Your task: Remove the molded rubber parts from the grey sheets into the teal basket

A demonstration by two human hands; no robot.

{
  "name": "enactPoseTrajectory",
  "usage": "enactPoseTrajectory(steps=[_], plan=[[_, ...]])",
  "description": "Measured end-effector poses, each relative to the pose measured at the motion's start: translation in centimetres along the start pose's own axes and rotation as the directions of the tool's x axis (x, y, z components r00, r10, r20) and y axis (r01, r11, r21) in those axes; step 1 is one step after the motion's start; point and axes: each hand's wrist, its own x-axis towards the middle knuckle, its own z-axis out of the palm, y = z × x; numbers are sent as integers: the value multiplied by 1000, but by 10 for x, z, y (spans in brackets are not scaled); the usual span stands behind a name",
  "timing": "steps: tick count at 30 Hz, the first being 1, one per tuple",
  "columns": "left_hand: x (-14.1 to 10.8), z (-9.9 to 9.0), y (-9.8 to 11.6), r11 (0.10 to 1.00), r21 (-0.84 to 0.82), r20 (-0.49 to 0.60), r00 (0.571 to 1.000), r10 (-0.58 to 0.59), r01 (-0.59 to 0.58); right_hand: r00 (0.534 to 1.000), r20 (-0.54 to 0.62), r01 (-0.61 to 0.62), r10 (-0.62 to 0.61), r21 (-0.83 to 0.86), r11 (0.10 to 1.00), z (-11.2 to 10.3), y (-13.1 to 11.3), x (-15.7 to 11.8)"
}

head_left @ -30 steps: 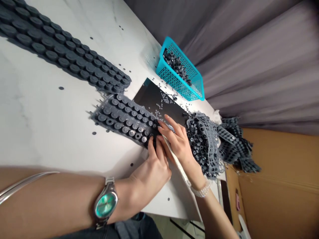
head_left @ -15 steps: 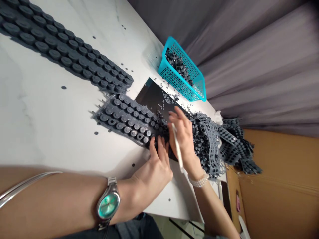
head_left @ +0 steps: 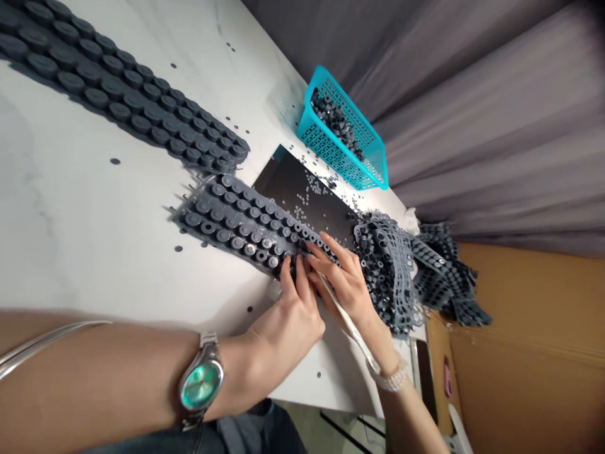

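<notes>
A dark grey moulded rubber sheet (head_left: 236, 217) with rows of round, ring-like parts lies at an angle, partly over a black mat (head_left: 288, 180). My left hand (head_left: 295, 309), wearing a watch, has its fingertips bent onto the sheet's near edge, gripping it there. Against those fingers, my right hand (head_left: 347, 284) reaches down onto the same rows, its fingers curled. A slim white stick-like tool (head_left: 350, 325) runs through its grip back towards the wrist. Whatever lies under the fingertips of both hands is hidden.
Loose dark rings and a net-like leftover web (head_left: 397, 271) pile up right of my hands. A turquoise basket (head_left: 343, 145) of small dark parts stands behind. Another long rubber strip (head_left: 142, 104) lies left. Small discs dot the white table (head_left: 94, 252); a cardboard box (head_left: 529, 334) stands right.
My right hand has come down and left from above the sheet onto its rows, beside my left fingers. The white tool has swung with it. My left hand stays on the edge.
</notes>
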Motion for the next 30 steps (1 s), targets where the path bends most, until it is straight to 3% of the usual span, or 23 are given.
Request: enactPoseTrajectory(steps=[15,18,22,25,30], plan=[[0,-2,-1,1000,-22,9,1000,6,-5,991,2,132,-132,-60,990,9,10,16],[1,-3,-2,1000,-17,13,1000,9,-9,993,-91,66,-70,-49,997,12,13,10],[0,-1,0,1000,9,13,1000,-5,5,953,-272,-155,135,-52,987,7,19,-1],[-1,1,1,1000,22,-3,1000,-9,9,967,-200,-174,161,-52,983,0,16,-4],[0,-1,0,1000,8,-5,1000,0,0,999,-46,28,-29,-19,999,0,5,0]])
